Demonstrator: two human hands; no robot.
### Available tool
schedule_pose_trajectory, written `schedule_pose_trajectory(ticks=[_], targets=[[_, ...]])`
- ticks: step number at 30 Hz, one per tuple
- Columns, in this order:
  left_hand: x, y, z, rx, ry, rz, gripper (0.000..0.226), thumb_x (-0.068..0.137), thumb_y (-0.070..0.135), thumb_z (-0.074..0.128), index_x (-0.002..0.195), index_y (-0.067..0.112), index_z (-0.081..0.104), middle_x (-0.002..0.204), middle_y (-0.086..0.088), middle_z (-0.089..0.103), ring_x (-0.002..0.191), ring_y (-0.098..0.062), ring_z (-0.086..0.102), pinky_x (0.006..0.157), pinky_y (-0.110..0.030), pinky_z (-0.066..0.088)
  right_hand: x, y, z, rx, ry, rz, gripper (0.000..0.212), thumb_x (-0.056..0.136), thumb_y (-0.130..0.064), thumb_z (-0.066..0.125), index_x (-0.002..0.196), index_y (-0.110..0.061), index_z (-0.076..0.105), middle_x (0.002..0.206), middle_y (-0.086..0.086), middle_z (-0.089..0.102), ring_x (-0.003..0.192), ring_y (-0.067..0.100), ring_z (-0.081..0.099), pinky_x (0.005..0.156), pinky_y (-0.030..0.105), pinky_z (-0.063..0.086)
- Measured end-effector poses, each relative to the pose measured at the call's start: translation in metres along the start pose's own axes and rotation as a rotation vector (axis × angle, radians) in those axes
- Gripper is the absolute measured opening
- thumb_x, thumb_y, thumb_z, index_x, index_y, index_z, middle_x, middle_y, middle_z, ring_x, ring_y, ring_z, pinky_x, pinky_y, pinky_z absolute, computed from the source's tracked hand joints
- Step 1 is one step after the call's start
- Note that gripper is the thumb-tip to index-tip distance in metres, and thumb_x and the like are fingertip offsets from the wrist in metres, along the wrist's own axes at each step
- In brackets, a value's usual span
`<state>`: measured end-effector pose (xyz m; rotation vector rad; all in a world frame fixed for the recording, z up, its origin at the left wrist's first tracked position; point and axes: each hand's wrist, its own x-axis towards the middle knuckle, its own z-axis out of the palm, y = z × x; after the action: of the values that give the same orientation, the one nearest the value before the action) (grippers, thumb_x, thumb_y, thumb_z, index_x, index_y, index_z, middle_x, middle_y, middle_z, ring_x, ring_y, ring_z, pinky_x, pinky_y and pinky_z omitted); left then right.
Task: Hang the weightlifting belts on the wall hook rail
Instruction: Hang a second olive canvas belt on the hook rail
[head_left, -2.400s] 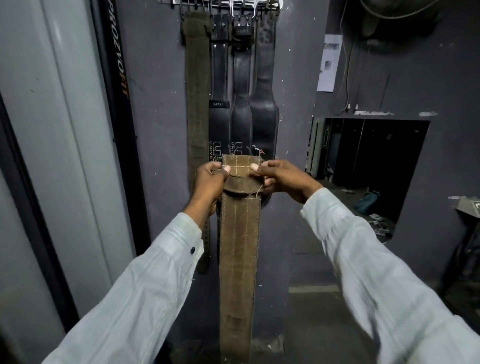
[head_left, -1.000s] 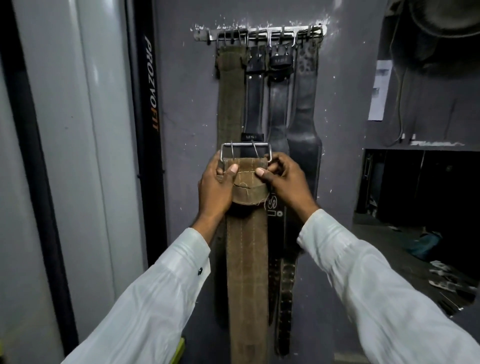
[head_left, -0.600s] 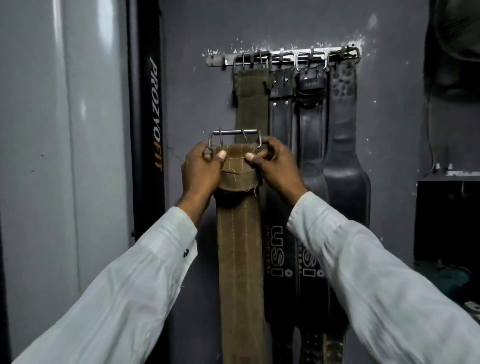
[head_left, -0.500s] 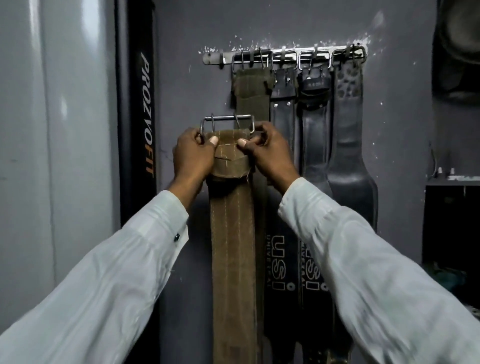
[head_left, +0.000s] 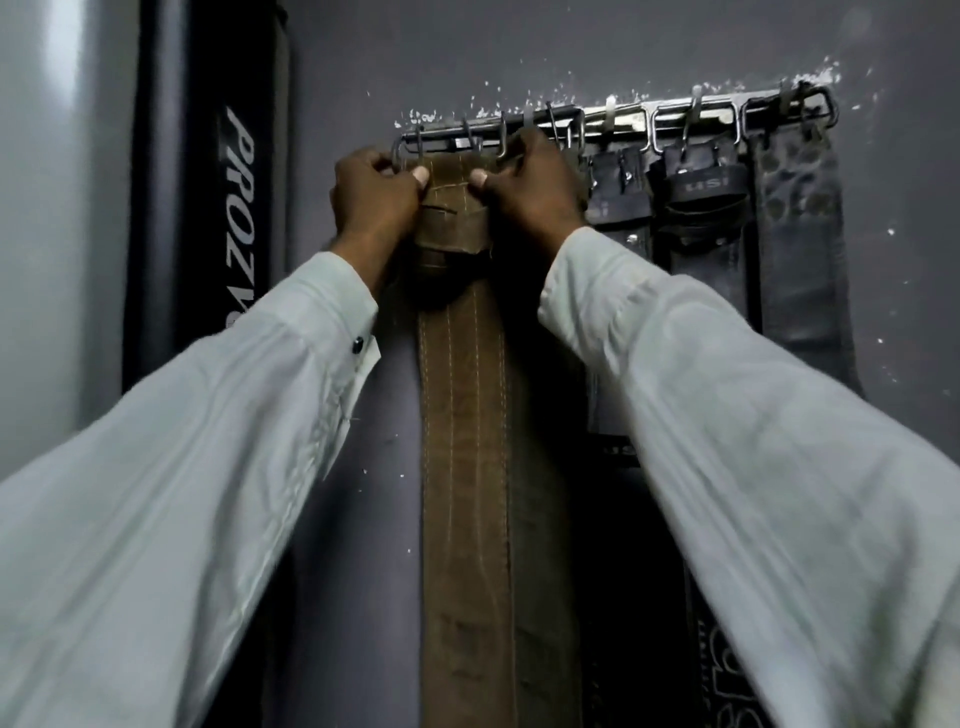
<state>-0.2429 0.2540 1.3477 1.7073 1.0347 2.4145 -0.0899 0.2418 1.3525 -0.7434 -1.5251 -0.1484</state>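
Observation:
A brown stitched weightlifting belt (head_left: 465, 441) hangs straight down in front of me. My left hand (head_left: 371, 200) and my right hand (head_left: 535, 187) each pinch its top fold, thumbs on the front. Its metal buckle (head_left: 452, 143) is up against the left end of the steel hook rail (head_left: 628, 122) on the grey wall. I cannot tell whether the buckle sits on a hook. Three dark belts (head_left: 698, 208) hang from hooks further right; an olive belt behind my right hand is hidden.
A tall black padded post (head_left: 208, 208) with white lettering stands left of the rail, next to a pale grey panel (head_left: 57, 208). The dark belts (head_left: 800, 234) fill the rail's right half. My white sleeves cover the lower view.
Both hands have lifted the brown belt upward and slightly left, from chest height to the rail. The buckle now meets the rail's left end. The view has moved closer to the wall.

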Motion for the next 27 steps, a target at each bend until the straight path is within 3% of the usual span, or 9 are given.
schedule_pose_trajectory(ticks=[3,7,13,16,19,20,22,24,27], targets=[[0.025,0.002,0.007,-0.029,0.021,0.008,0.017,0.076,0.027,0.073,0.091,0.020,0.075,0.095,0.005,0.076,0.090,-0.013,0.071,0.087,-0.033,0.060,0.025,-0.002,0.004,-0.063,0.023,0.002,0.043,0.085,-0.034,0.073,0.118,-0.013,0.057,0.117,0.007,0.068,0.110,0.026,0.064,0.093,0.034,0.050],[0.053,0.001,0.014,-0.017,0.021,0.028,0.008,0.068,0.030,0.072,0.072,0.024,0.071,0.089,0.003,0.076,0.088,-0.016,0.072,0.085,-0.037,0.061,0.044,-0.009,0.007,-0.159,0.034,-0.014,0.045,0.088,-0.035,0.070,0.123,-0.012,0.054,0.127,0.007,0.064,0.117,0.025,0.060,0.094,0.031,0.045],[0.053,-0.010,0.019,0.067,-0.061,0.007,0.015,0.076,0.030,0.073,0.068,0.020,0.066,0.086,0.002,0.069,0.087,-0.015,0.067,0.086,-0.025,0.055,0.040,-0.009,0.015,-0.293,0.081,-0.020,0.037,0.089,-0.027,0.064,0.124,-0.020,0.057,0.130,0.006,0.064,0.120,0.030,0.060,0.096,0.034,0.047],[0.031,-0.021,0.016,-0.100,-0.082,-0.040,0.016,0.084,0.037,0.072,0.079,0.021,0.069,0.086,0.002,0.073,0.084,-0.015,0.070,0.085,-0.031,0.059,0.020,-0.004,0.020,-0.266,0.132,-0.051,0.028,0.095,-0.028,0.058,0.121,-0.019,0.063,0.125,0.009,0.067,0.116,0.029,0.061,0.084,0.028,0.042],[-0.009,-0.019,0.012,-0.294,-0.150,-0.121,0.041,0.099,0.051,0.046,0.097,0.018,0.070,0.087,0.002,0.074,0.063,-0.004,0.068,0.061,-0.016,0.055,-0.004,0.004,0.021,-0.246,0.135,-0.028,0.028,0.101,-0.031,0.051,0.118,-0.018,0.068,0.122,0.011,0.069,0.113,0.029,0.063,0.078,0.024,0.034],[-0.023,-0.021,0.009,-0.337,-0.176,-0.151,0.049,0.100,0.054,0.038,0.108,0.017,0.069,0.095,-0.006,0.076,0.072,-0.007,0.073,0.067,-0.018,0.058,-0.015,0.007,0.021,-0.254,0.129,-0.011,0.028,0.101,-0.030,0.050,0.119,-0.018,0.068,0.123,0.011,0.068,0.114,0.029,0.062,0.079,0.024,0.035],[-0.044,-0.035,0.004,-0.380,-0.210,-0.178,0.054,0.099,0.056,0.038,0.130,0.016,0.058,0.124,-0.017,0.067,0.108,-0.025,0.069,0.095,-0.038,0.054,-0.038,0.014,0.021,-0.255,0.109,0.028,0.027,0.099,-0.026,0.055,0.120,-0.016,0.068,0.124,0.012,0.067,0.115,0.030,0.062,0.082,0.026,0.040],[-0.067,-0.053,-0.004,-0.311,-0.270,-0.186,0.049,0.099,0.040,0.050,0.142,0.017,0.044,0.137,-0.009,0.059,0.116,-0.021,0.062,0.096,-0.036,0.055,-0.063,0.023,0.021,-0.252,0.070,0.072,0.027,0.094,-0.025,0.064,0.118,-0.012,0.069,0.120,0.014,0.069,0.114,0.030,0.064,0.087,0.027,0.045],[-0.105,-0.081,-0.012,-0.299,-0.314,-0.197,0.049,0.096,0.010,0.057,0.142,0.013,0.042,0.131,-0.008,0.060,0.111,-0.015,0.063,0.091,-0.031,0.057,-0.097,0.035,0.021,-0.222,0.005,0.182,0.028,0.087,-0.030,0.072,0.109,-0.013,0.073,0.114,0.011,0.073,0.109,0.027,0.067,0.082,0.022,0.042]])
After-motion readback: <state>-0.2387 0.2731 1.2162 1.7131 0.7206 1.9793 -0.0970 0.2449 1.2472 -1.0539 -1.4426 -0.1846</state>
